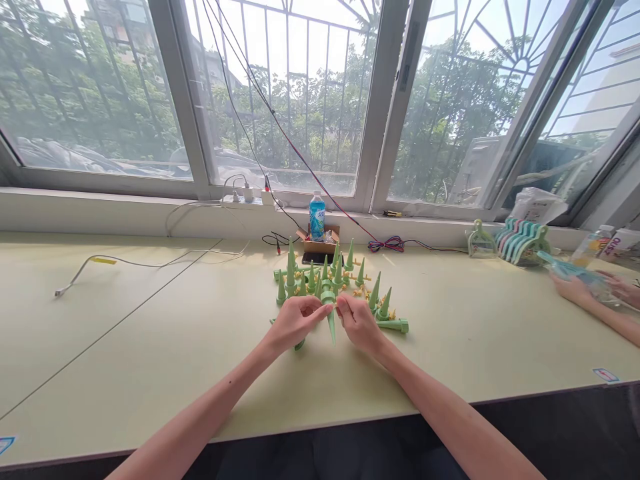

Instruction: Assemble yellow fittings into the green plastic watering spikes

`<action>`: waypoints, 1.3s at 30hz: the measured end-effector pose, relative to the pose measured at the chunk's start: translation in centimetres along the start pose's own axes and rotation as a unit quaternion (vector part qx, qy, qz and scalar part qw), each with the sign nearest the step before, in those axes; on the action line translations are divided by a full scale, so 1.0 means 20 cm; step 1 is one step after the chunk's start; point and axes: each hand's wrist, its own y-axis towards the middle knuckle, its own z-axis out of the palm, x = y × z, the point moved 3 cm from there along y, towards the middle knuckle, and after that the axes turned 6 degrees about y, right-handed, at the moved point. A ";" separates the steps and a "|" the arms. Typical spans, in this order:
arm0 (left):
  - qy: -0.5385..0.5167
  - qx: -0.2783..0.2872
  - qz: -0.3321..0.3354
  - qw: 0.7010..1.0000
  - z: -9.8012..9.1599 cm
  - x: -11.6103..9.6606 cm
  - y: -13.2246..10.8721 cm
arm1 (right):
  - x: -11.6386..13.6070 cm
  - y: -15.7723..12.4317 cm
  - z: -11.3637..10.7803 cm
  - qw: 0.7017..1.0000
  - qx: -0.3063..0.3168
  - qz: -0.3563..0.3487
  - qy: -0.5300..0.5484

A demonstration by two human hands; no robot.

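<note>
Right at the middle of the table (pixel 150 347), both hands meet on one green spike (pixel 331 321). The left hand (pixel 294 321) and the right hand (pixel 358 323) each pinch its wide top end with the fingertips, and the pointed tip hangs down toward the near edge. It's just in front of the pile of spikes (pixel 340 279), basically touching the front row. Most of that pile stands upright with tips up, and one lying spike (pixel 395 325) sits just beside the right hand.

Room-wise: loads of bare tabletop to the left, with only a white cable (pixel 125 262) trailing across the far part. The strip between the hands and the near table edge is open too. Behind the pile it gets tighter: a cardboard box (pixel 320 245) with a water bottle (pixel 317 217) behind it, tight against the wall under the window sill (pixel 100 197), plus loose wires.

Off to the right, well apart, another person's hands (pixel 575 288) hold something clear; can't make out what. A stack of pastel pieces (pixel 520 239) sits near the sill beside them.
</note>
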 end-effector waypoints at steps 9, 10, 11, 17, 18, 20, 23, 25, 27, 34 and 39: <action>0.030 -0.028 0.027 0.999 0.00 0.01 0.01 | -0.02 0.00 0.01 0.999 0.011 0.022 0.027; 0.032 -0.029 0.027 0.999 0.00 0.02 0.01 | -0.02 0.00 0.01 0.999 0.012 0.021 0.029; 0.033 -0.029 0.027 0.999 0.00 0.02 0.01 | -0.02 0.00 0.01 0.999 0.014 0.021 0.032; 0.038 -0.035 0.033 0.998 0.00 0.01 0.01 | -0.03 0.00 0.01 0.999 0.019 0.024 0.039; 0.040 -0.036 0.036 0.998 0.00 0.01 0.01 | -0.03 0.00 0.01 0.999 0.020 0.025 0.040; 0.047 -0.040 0.043 0.997 0.00 0.00 0.01 | -0.02 0.00 0.01 0.999 0.022 0.024 0.041; 0.062 -0.051 0.057 0.995 0.00 0.00 0.00 | -0.02 0.00 0.02 0.998 0.025 0.025 0.044; 0.069 -0.061 0.068 0.993 0.00 0.00 0.00 | -0.03 0.00 0.02 0.998 0.026 0.025 0.046; 0.074 -0.070 0.079 0.992 0.00 0.00 0.00 | -0.02 0.00 0.02 0.998 0.026 0.023 0.048; 0.088 -0.084 0.109 0.987 0.00 -0.01 0.00 | -0.02 0.00 0.02 0.999 0.027 0.018 0.041; 0.101 -0.089 0.097 0.986 0.01 0.00 0.01 | -0.01 0.01 0.01 0.999 0.006 0.020 0.035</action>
